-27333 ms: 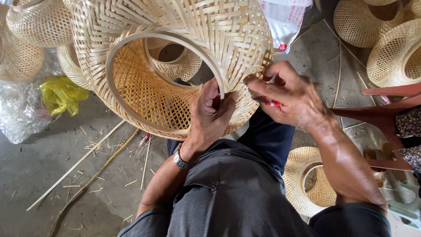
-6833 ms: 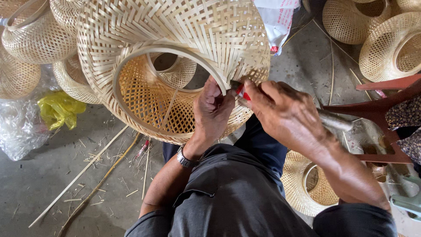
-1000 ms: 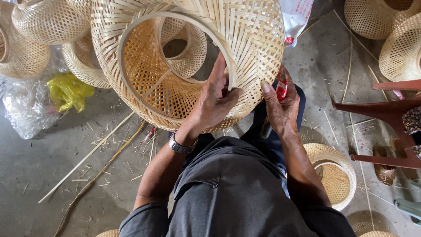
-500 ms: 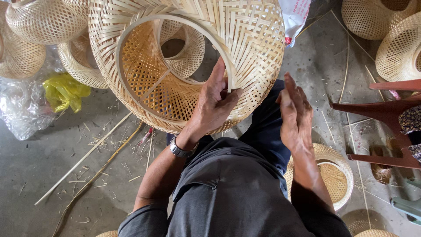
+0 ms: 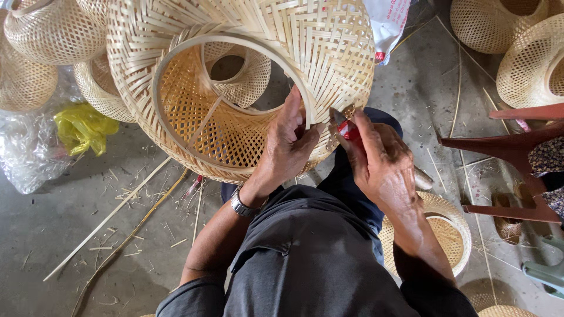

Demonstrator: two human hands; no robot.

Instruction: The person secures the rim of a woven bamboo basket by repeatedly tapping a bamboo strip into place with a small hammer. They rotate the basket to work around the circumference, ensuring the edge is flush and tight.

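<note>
A large woven bamboo basket (image 5: pixel 235 76) rests tilted on my lap, its open mouth with a round hoop rim facing me. My left hand (image 5: pixel 288 144) grips the rim at its lower right, thumb inside, fingers over the edge. My right hand (image 5: pixel 379 158) is closed around a small red-handled cutting tool (image 5: pixel 348 128), whose metal tip touches the basket's edge just right of my left hand. A wristwatch (image 5: pixel 239 206) sits on my left wrist.
More woven baskets lie at the upper left (image 5: pixel 41 35), the upper right (image 5: pixel 529 53) and by my right knee (image 5: pixel 446 226). Clear and yellow plastic bags (image 5: pixel 79 126) sit at the left. Bamboo strips (image 5: pixel 111 217) lie on the concrete floor. A dark red chair (image 5: pixel 505 141) stands at the right.
My right hand, which had pulled away from the basket with fingers apart, has come back to the rim holding the red tool. My left hand has kept its grip on the rim.
</note>
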